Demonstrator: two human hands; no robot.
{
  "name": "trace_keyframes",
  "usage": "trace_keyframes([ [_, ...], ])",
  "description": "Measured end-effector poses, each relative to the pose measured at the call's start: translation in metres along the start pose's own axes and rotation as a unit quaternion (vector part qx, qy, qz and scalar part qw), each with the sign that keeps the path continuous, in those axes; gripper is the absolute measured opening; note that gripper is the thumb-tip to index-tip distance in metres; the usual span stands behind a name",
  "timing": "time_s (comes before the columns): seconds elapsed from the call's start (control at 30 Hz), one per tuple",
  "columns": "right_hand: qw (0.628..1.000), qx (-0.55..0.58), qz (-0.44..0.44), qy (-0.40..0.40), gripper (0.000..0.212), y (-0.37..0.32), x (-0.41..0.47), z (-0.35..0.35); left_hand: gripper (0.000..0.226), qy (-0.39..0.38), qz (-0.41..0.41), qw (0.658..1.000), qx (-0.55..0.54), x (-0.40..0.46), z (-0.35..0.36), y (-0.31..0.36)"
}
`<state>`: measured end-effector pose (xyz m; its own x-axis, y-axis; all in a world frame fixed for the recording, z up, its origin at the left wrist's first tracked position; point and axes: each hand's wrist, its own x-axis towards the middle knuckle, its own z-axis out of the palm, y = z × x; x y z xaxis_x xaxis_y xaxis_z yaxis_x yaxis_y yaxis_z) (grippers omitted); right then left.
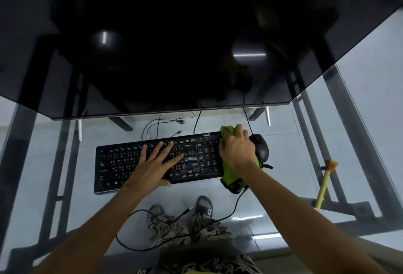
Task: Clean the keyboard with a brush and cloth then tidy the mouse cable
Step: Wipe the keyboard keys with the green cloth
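left hand (156,162) flat, fingers spread, on keyboard (122,164); right hand (236,150) grips green cloth (227,176) beside mouse (261,146).

Computer workstation, office or home not determinable. Evidence: glass tabletop (65,164) on dark metal frame; large dark monitor (174,45) at rear; black keyboard (122,164) and wired mouse (261,146) on glass; loose cables (152,129); pale tiled floor (272,215) below.
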<state>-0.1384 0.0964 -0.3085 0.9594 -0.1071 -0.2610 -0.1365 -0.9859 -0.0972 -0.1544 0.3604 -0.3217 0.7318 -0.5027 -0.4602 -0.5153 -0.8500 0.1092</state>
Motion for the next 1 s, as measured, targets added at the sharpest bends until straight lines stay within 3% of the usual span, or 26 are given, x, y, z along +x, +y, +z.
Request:
trace_keyframes([
  [0.1, 0.997, -0.009, -0.072, 0.017, 0.041, 0.002, -0.011, -0.003, 0.096, 0.012, 0.005, 1.000, 0.001, 0.001, 0.002, -0.002],
  [0.23, 0.974, -0.020, -0.225, -0.032, 0.045, -0.011, -0.014, -0.004, 0.098, 0.015, 0.015, 1.000, 0.005, 0.001, 0.002, -0.005],
  [0.37, 0.993, -0.005, -0.113, -0.040, 0.043, 0.021, 0.006, -0.016, 0.096, 0.018, 0.018, 1.000, -0.002, 0.003, 0.000, -0.002],
  [0.53, 0.983, -0.004, -0.172, -0.067, 0.042, -0.019, 0.002, -0.012, 0.094, 0.007, 0.017, 1.000, -0.007, 0.005, -0.002, -0.003],
  [0.63, 0.991, 0.016, -0.112, -0.065, 0.043, -0.004, 0.010, -0.019, 0.093, -0.002, 0.012, 1.000, -0.001, 0.005, -0.005, -0.002],
  [0.7, 0.995, -0.009, -0.080, -0.059, 0.044, 0.010, 0.012, -0.023, 0.095, 0.031, 0.012, 0.999, 0.014, 0.004, -0.002, 0.000],
  [0.77, 0.990, -0.027, -0.127, -0.054, 0.044, -0.001, 0.005, -0.024, 0.096, 0.075, -0.001, 0.996, 0.039, -0.001, 0.008, 0.003],
  [0.9, 0.949, -0.039, -0.301, -0.088, 0.047, -0.051, -0.027, -0.001, 0.082, 0.149, -0.049, 0.987, 0.028, -0.019, 0.052, 0.019],
  [1.0, 0.944, -0.059, -0.310, -0.095, 0.049, -0.035, -0.033, 0.000, 0.082, 0.179, -0.080, 0.980, 0.030, -0.026, 0.075, 0.024],
])
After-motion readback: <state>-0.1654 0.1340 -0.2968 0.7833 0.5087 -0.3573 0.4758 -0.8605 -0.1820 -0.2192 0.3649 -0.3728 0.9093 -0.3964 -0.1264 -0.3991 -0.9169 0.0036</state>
